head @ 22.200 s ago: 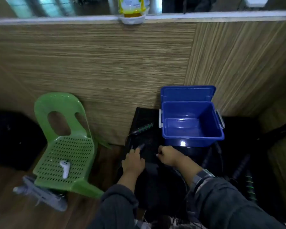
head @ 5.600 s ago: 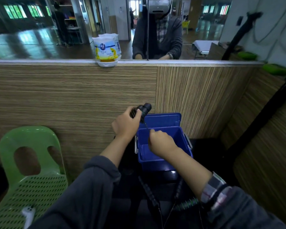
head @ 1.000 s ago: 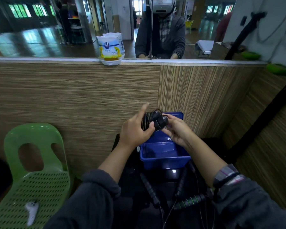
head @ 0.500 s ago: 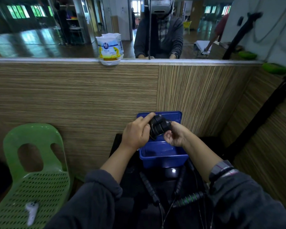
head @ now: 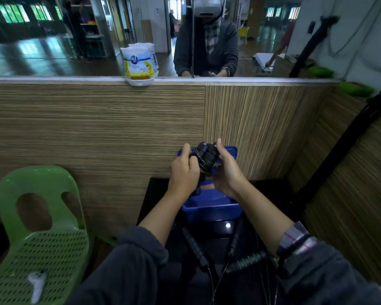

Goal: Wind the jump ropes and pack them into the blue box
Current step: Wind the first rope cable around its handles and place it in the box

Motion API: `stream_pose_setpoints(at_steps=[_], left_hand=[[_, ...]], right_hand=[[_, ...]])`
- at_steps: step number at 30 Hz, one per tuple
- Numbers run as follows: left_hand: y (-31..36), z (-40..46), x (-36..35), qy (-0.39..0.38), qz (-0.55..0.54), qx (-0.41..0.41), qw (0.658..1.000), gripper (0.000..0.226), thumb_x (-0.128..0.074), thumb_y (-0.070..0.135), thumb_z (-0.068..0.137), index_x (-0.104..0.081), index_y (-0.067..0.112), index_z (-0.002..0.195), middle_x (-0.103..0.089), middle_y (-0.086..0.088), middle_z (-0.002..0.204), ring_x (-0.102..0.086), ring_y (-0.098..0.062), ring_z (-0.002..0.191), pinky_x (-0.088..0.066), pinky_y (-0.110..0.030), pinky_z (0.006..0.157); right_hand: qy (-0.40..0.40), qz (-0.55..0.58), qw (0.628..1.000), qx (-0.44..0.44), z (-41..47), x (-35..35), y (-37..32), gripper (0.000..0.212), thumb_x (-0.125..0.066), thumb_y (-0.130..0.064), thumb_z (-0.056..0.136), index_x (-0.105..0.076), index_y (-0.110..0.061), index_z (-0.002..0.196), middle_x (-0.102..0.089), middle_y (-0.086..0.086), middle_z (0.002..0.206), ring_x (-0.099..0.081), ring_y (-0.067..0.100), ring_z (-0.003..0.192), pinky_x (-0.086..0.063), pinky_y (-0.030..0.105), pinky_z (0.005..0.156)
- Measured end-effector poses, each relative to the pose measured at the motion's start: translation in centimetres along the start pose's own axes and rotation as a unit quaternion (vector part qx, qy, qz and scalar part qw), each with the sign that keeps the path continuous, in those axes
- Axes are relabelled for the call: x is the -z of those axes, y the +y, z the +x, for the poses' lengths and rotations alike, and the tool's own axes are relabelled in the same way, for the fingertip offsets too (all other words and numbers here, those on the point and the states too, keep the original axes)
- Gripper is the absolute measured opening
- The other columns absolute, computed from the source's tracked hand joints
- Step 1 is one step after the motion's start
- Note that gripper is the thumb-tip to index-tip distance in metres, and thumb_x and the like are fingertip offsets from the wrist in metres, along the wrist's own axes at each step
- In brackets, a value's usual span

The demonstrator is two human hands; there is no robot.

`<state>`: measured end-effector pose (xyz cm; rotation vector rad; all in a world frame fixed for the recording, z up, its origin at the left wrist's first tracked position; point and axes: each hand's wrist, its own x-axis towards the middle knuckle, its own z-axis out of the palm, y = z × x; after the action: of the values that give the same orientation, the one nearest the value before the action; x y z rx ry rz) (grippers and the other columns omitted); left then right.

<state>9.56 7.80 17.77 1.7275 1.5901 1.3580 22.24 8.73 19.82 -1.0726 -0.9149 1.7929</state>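
While both hands [head: 204, 170] clutch the wound jump rope [head: 206, 157], they hide the blue box [head: 211, 209] interior (handles indistinct)

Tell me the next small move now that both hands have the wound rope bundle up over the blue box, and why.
Probably lower the wound jump rope into the open blue box. Both the left hand and right hand grip it directly above the box, and it looks fully coiled, though a loose end may hang below it. Other ropes wait on the dark surface nearer the person.
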Motion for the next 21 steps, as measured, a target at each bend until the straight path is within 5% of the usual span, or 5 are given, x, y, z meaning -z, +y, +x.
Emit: stream_pose_setpoints(at_steps=[2, 6, 17, 21], left_hand=[[0.2, -0.2, -0.5, -0.034, -0.035, 0.034, 0.998, 0.011, -0.038, 0.02, 0.097, -0.047, 0.015, 0.101, -0.055, -0.001, 0.071, -0.051, -0.012, 0.062, -0.038, -0.022, 0.058], [0.3, -0.5, -1.6, -0.062, -0.045, 0.064, 0.995, 0.063, -0.034, 0.075, 0.082, -0.047, 0.032, 0.126, -0.06, 0.001, 0.115, -0.057, -0.015, 0.105, -0.044, -0.035, 0.089], [2.5, 0.5, -1.2, -0.01, -0.189, 0.124, 0.974, 0.038, -0.055, 0.066, 0.079, -0.056, 0.04, 0.107, -0.07, 0.005, 0.098, -0.067, -0.018, 0.093, -0.054, -0.043, 0.082], [3.0, 0.6, -1.0, -0.025, -0.306, 0.211, 0.928, 0.063, -0.077, 0.075, 0.052, -0.068, 0.034, 0.099, -0.073, -0.004, 0.098, -0.071, -0.031, 0.092, -0.056, -0.058, 0.081]], right_hand=[[0.015, 0.009, 1.0, -0.013, -0.3, 0.2, -0.5, 0.058, -0.044, -0.07, 0.084, -0.062, -0.026, 0.117, -0.055, 0.011, 0.127, -0.056, 0.033, 0.112, -0.046, 0.062, 0.09], [0.002, 0.068, 0.996, -0.058, -0.3, 0.5, -1.3, 0.063, -0.043, -0.072, 0.081, -0.068, -0.022, 0.11, -0.064, 0.012, 0.12, -0.057, 0.037, 0.112, -0.037, 0.064, 0.095], [0.03, 0.068, 0.997, -0.03, -0.8, -0.4, -2.2, 0.053, -0.058, -0.062, 0.075, -0.066, -0.024, 0.112, -0.058, 0.014, 0.122, -0.056, 0.038, 0.11, -0.041, 0.065, 0.09], [0.022, 0.042, 0.998, -0.033, -1.2, -0.8, -1.5, 0.056, -0.061, -0.068, 0.07, -0.068, -0.03, 0.11, -0.063, 0.011, 0.117, -0.059, 0.034, 0.106, -0.044, 0.06, 0.09]])
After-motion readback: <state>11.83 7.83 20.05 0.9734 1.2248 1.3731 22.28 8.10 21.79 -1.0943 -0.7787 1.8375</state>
